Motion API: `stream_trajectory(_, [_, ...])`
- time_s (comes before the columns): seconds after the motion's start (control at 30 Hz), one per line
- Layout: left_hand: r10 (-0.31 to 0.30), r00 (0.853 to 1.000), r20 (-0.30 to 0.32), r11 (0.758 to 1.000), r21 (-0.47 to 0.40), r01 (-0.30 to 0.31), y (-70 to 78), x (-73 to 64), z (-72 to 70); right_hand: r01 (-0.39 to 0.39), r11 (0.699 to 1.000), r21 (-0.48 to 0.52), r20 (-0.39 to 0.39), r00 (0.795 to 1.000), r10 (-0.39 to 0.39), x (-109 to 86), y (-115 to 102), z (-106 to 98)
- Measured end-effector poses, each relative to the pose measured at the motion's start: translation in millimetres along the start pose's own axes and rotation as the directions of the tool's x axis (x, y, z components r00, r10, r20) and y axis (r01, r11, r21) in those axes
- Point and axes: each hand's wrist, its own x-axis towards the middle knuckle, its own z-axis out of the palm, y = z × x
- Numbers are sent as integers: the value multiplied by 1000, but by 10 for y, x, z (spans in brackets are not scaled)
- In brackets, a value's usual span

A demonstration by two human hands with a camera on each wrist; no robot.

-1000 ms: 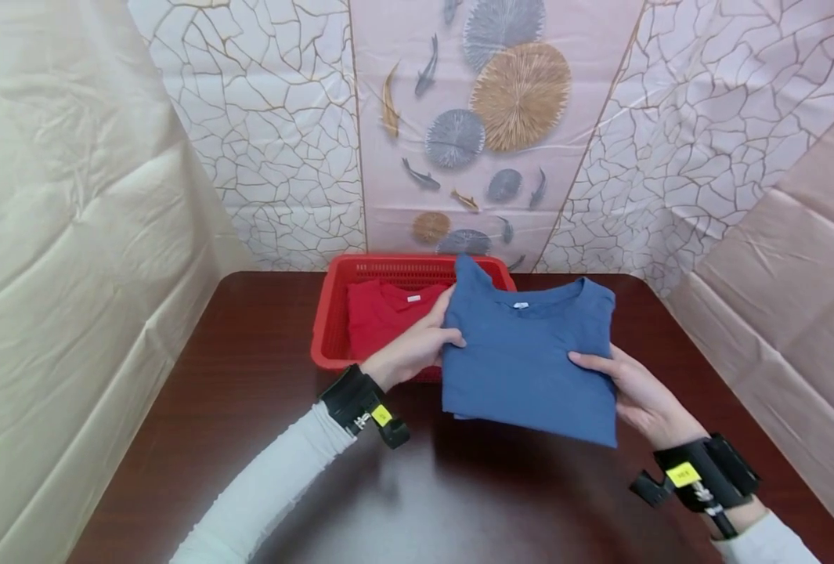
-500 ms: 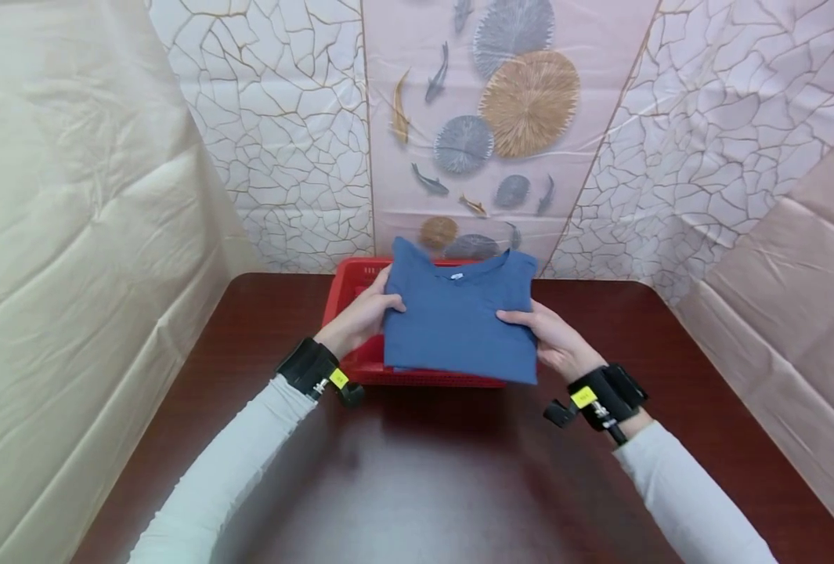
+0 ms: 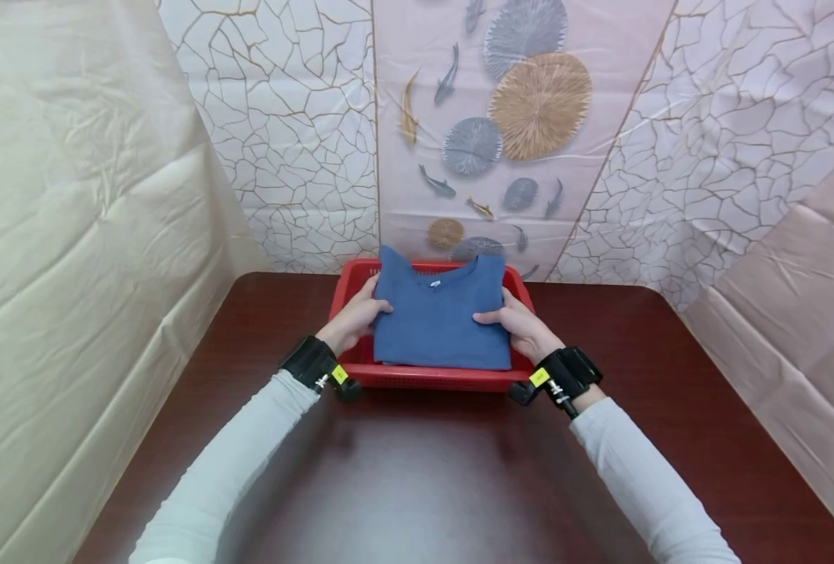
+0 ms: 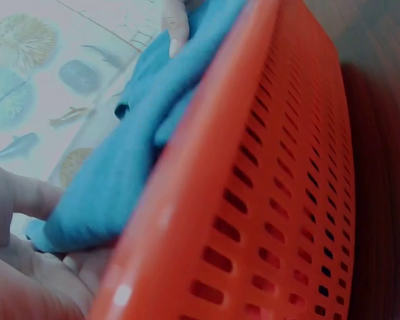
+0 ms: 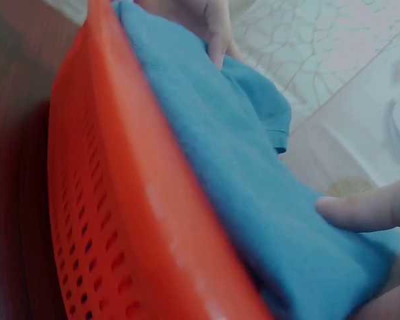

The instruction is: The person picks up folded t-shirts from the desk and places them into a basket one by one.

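A folded blue T-shirt (image 3: 445, 325) lies level with the red plastic basket (image 3: 431, 378), its lower fold just inside the front rim in the head view. My left hand (image 3: 352, 317) grips the shirt's left side, thumb on top and fingers beneath. On the opposite side my right hand (image 3: 522, 325) holds the shirt the same way, its thumb (image 5: 353, 210) pressing the cloth in the right wrist view. In the left wrist view the blue T-shirt (image 4: 113, 180) bends over the left palm beside the basket's rim. Whatever lies under the shirt is hidden.
The basket stands near the back edge of a dark brown table (image 3: 417, 478). Patterned cloth (image 3: 304, 157) hangs behind it, and pale sheets (image 3: 106, 235) close off both sides. Each wrist wears a black strap with a camera mount (image 3: 568, 380).
Both hands have carried the blue T-shirt leftward and lowered it over the basket. The red shirt with a white label, visible in the basket earlier, is now covered.
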Motion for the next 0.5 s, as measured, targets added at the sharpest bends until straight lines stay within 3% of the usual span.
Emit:
stream_trajectory(0.23, [-62, 998, 5, 992, 112, 61, -88, 33, 11, -44, 997, -63, -2, 999, 44, 33, 145, -47])
stream_trajectory(0.37, [-59, 998, -7, 978, 202, 59, -85, 30, 8, -23, 993, -115, 9, 1000, 25, 5, 186, -66])
stream_trajectory(0.43, [-38, 998, -43, 950, 308, 49, -69, 7, 2, 11, 972, -236, -4, 1000, -13, -30, 180, -60])
stream_trajectory(0.47, [-9, 998, -65, 919, 393, 34, -55, -9, 0, 40, 942, -332, -9, 999, -46, -49, 173, -55])
stream_trajectory(0.5, [27, 996, -82, 872, 490, 17, -37, -27, -1, 77, 886, -456, -11, 996, -93, -70, 164, -48])
